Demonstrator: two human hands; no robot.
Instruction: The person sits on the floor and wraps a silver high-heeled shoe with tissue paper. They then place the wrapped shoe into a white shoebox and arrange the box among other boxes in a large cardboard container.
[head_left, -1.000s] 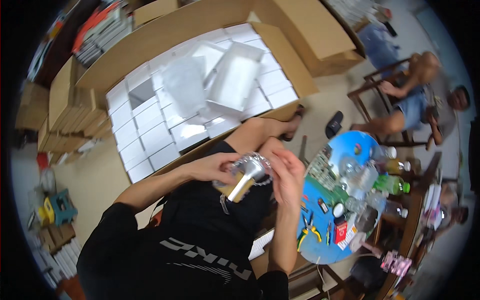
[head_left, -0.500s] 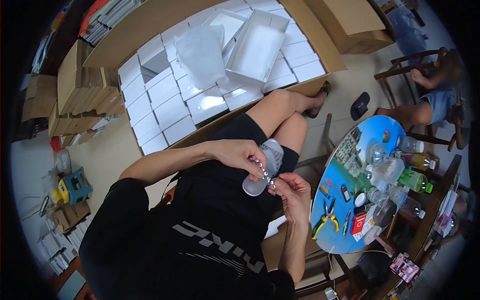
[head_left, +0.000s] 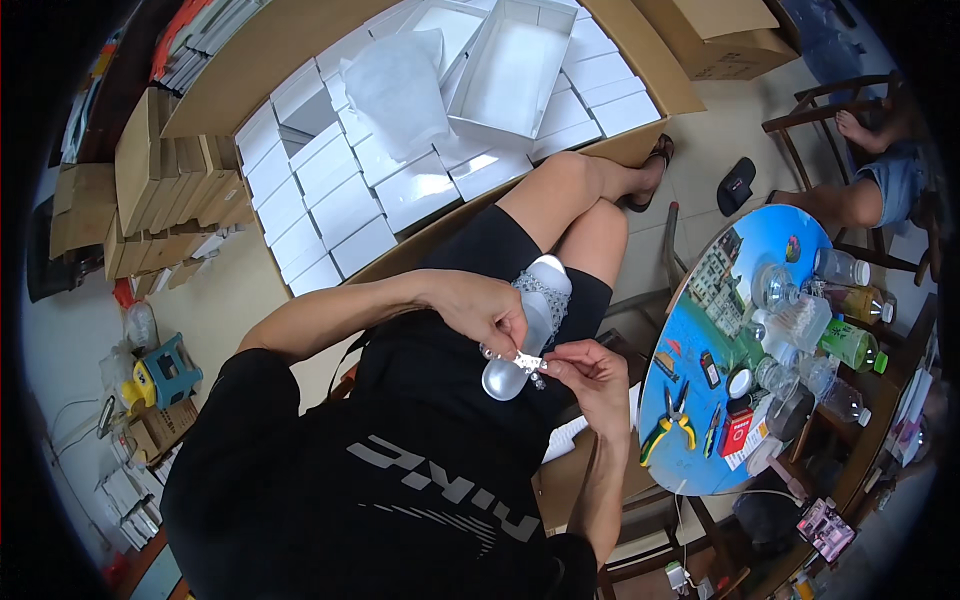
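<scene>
On my lap lies what looks like a silver sandal (head_left: 504,380), with a pale, smooth sole and a glittering, net-like band (head_left: 548,288) across its upper part. My left hand (head_left: 484,312) pinches one end of a sparkling rhinestone strap (head_left: 529,362) over the sandal's near end. At the strap's other end, my right hand (head_left: 592,378) grips it between thumb and fingers. Fine details between the fingertips are too small to make out.
Beyond my knees a large carton (head_left: 655,85) holds many white boxes, an open white box (head_left: 512,70) and a white wrapped bundle (head_left: 397,95). Right stands a round blue table (head_left: 690,330) with pliers (head_left: 668,428) and bottles (head_left: 845,345). Another person's leg (head_left: 850,200) shows far right.
The beaded strap has turned between my fingers and now shows a brighter, flatter face. Both hands stay close together over the sandal. The whole view has shifted slightly.
</scene>
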